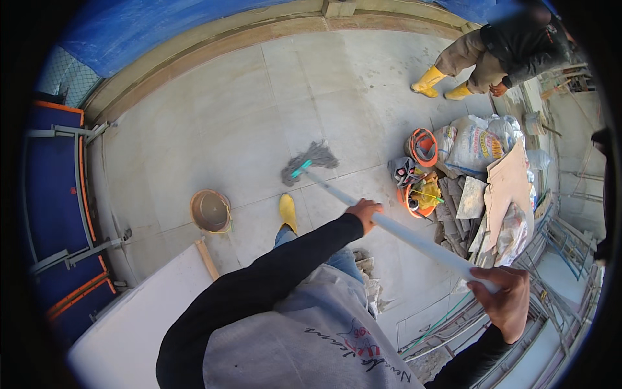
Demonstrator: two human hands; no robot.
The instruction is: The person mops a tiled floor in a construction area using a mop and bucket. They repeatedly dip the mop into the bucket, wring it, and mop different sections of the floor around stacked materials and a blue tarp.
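Observation:
I hold a mop by its long pale handle (414, 238), which slants across the view from the lower right toward the middle. My left hand (365, 214) is wrapped round the handle partway down. Near its upper end my right hand (506, 299) grips it too. The grey string mop head (327, 157), with its teal clamp (300, 168), lies spread on the pale tiled floor (214, 129). Just short of it is my foot in a yellow rubber boot (287, 212). A bucket (210, 211) with greyish contents stands to the left of the boot.
Orange hard hats (422, 147), stuffed sacks (476, 146) and broken tile pieces (472, 198) are heaped at right. Beyond them stands another person in yellow boots (427, 82). Metal frames (551, 311) lie lower right; a white board (142, 311) is lower left, near blue panels (55, 188).

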